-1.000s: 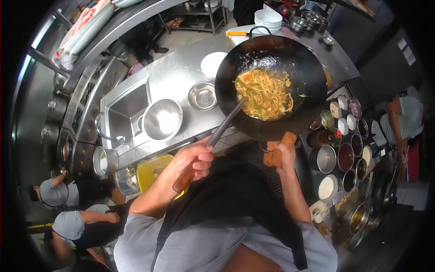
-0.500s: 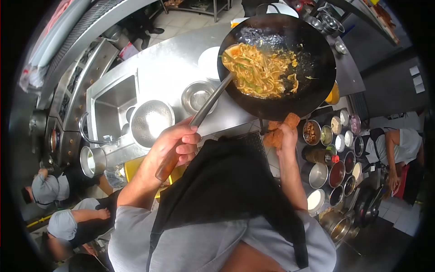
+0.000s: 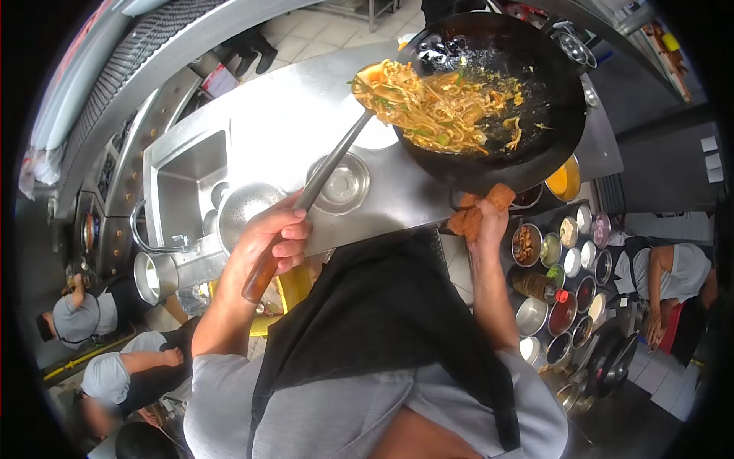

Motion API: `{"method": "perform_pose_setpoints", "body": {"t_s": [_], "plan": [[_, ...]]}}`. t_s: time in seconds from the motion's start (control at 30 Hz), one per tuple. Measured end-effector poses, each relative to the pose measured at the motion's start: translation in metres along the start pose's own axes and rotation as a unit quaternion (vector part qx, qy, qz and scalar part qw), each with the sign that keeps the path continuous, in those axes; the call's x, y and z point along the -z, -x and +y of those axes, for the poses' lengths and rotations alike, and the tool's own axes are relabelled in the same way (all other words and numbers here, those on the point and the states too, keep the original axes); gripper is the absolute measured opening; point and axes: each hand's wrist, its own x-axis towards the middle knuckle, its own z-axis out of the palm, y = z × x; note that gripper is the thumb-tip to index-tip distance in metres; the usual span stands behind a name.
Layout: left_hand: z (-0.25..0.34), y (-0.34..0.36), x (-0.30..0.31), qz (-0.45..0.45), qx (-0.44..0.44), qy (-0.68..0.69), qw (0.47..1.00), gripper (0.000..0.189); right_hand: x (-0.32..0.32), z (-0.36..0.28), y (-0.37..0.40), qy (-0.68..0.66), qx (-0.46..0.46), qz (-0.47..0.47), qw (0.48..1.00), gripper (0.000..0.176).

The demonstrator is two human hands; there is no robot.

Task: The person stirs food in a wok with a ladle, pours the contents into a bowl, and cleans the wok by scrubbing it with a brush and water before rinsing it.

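Note:
My left hand (image 3: 275, 241) is closed round the wooden handle of a long metal ladle (image 3: 336, 153). The ladle's bowl is heaped with noodles (image 3: 397, 96) and sits over the left rim of a black wok (image 3: 550, 138); more noodles lie inside the wok. My right hand (image 3: 489, 222) grips a folded brown cloth (image 3: 466, 222) at the near edge of the wok. Beneath the ladle's bowl, a white plate (image 3: 375, 134) on the steel counter is partly hidden. A metal bowl (image 3: 340, 183) stands under the ladle's handle.
A sink (image 3: 191, 168) and a perforated colander (image 3: 248, 210) are at the left. Many ingredient containers, a dark bottle (image 3: 535, 285) and a yellow-filled bowl (image 3: 564, 180) stand at the right. Co-workers are at the lower left (image 3: 80, 314) and far right (image 3: 673, 275).
The ladle has moved left, its load of noodles now over the wok's rim and partly above the plate. The wok and the cloth have shifted slightly right.

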Motion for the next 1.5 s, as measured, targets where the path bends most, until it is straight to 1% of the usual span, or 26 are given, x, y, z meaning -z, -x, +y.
{"method": "perform_pose_setpoints", "body": {"t_s": [0.1, 0.2, 0.27, 0.5, 0.57, 0.6, 0.63, 0.67, 0.7, 0.73, 0.77, 0.83, 0.87, 0.93, 0.97, 1.03, 1.07, 1.1, 1.17, 1.2, 1.23, 1.3, 1.33, 1.37, 1.43, 1.5], "plan": [[0.000, -0.004, 0.010, -0.001, -0.019, -0.012, 1.000, 0.049, -0.002, -0.002, -0.008, 0.019, 0.023, 0.011, 1.000, 0.034], [-0.003, -0.009, 0.020, 0.027, -0.020, -0.021, 0.999, 0.051, -0.004, -0.004, -0.015, 0.029, 0.026, 0.013, 0.999, 0.035], [-0.008, -0.013, 0.025, 0.061, -0.027, -0.036, 0.997, 0.055, -0.005, -0.001, -0.021, 0.003, 0.049, 0.006, 0.999, 0.035], [-0.032, -0.032, 0.025, 0.126, -0.047, -0.088, 0.987, 0.064, -0.011, -0.015, -0.020, 0.015, 0.050, 0.012, 0.999, 0.036], [-0.049, -0.050, 0.043, 0.122, -0.095, -0.192, 0.969, 0.070, -0.017, -0.020, -0.018, 0.009, 0.035, 0.012, 0.999, 0.036], [-0.053, -0.052, 0.049, 0.127, -0.102, -0.248, 0.955, 0.072, -0.016, -0.020, -0.017, 0.010, 0.034, 0.013, 0.999, 0.036], [-0.057, -0.051, 0.048, 0.130, -0.100, -0.247, 0.955, 0.072, -0.013, -0.018, -0.017, 0.017, 0.034, 0.008, 0.999, 0.036], [-0.060, -0.051, 0.046, 0.179, -0.102, -0.354, 0.912, 0.072, -0.013, -0.017, -0.019, 0.023, 0.036, 0.003, 0.999, 0.037], [-0.064, -0.049, 0.044, 0.225, -0.100, -0.458, 0.855, 0.071, -0.011, -0.015, -0.020, 0.022, 0.034, 0.004, 0.999, 0.037], [-0.070, -0.051, 0.051, 0.248, -0.141, -0.534, 0.796, 0.070, -0.011, -0.014, -0.022, 0.021, 0.030, -0.003, 0.999, 0.037], [-0.074, -0.048, 0.055, 0.248, -0.141, -0.535, 0.795, 0.070, -0.011, -0.014, -0.023, 0.020, 0.026, -0.010, 0.999, 0.037], [-0.080, -0.041, 0.057, 0.278, -0.196, -0.622, 0.705, 0.070, -0.016, -0.014, -0.024, 0.012, 0.027, -0.014, 0.999, 0.037], [-0.081, -0.037, 0.057, 0.279, -0.196, -0.623, 0.704, 0.070, -0.017, -0.013, -0.024, 0.006, 0.026, -0.017, 1.000, 0.037], [-0.078, -0.029, 0.057, 0.303, -0.188, -0.650, 0.671, 0.070, -0.018, -0.010, -0.025, 0.004, 0.015, -0.018, 1.000, 0.037], [-0.074, -0.026, 0.057, 0.303, -0.189, -0.651, 0.670, 0.070, -0.018, -0.010, -0.026, 0.003, 0.006, -0.018, 1.000, 0.037], [-0.066, -0.020, 0.060, 0.274, -0.196, -0.636, 0.694, 0.071, -0.020, -0.009, -0.030, 0.005, 0.013, -0.024, 1.000, 0.038], [-0.062, -0.021, 0.061, 0.266, -0.224, -0.639, 0.686, 0.069, -0.022, -0.008, -0.032, 0.009, 0.019, -0.031, 0.999, 0.038], [-0.059, -0.025, 0.060, 0.265, -0.224, -0.639, 0.687, 0.069, -0.023, -0.008, -0.033, 0.009, 0.019, -0.030, 0.999, 0.038], [-0.047, -0.035, 0.061, 0.224, -0.285, -0.587, 0.724, 0.067, -0.027, -0.006, -0.035, 0.006, 0.018, -0.030, 0.999, 0.042], [-0.038, -0.041, 0.055, 0.229, -0.251, -0.594, 0.729, 0.066, -0.028, -0.007, -0.035, 0.006, 0.018, -0.032, 0.999, 0.042], [-0.027, -0.047, 0.048, 0.230, -0.252, -0.593, 0.729, 0.066, -0.030, -0.009, -0.036, 0.004, 0.015, -0.040, 0.999, 0.040], [-0.005, -0.061, 0.037, 0.251, -0.202, -0.663, 0.675, 0.066, -0.033, -0.012, -0.037, 0.001, 0.011, -0.047, 0.999, 0.038], [-0.001, -0.073, 0.046, 0.250, -0.259, -0.696, 0.622, 0.066, -0.036, -0.014, -0.037, 0.012, 0.014, -0.045, 0.999, 0.038], [0.006, -0.080, 0.048, 0.251, -0.259, -0.696, 0.621, 0.066, -0.038, -0.015, -0.037, 0.022, 0.017, -0.042, 0.999, 0.037], [0.019, -0.089, 0.053, 0.258, -0.285, -0.732, 0.563, 0.066, -0.036, -0.010, -0.041, 0.028, 0.019, -0.059, 0.998, 0.039], [0.022, -0.085, 0.053, 0.254, -0.281, -0.732, 0.567, 0.066, -0.034, -0.002, -0.046, 0.032, 0.021, -0.077, 0.996, 0.040]]}}
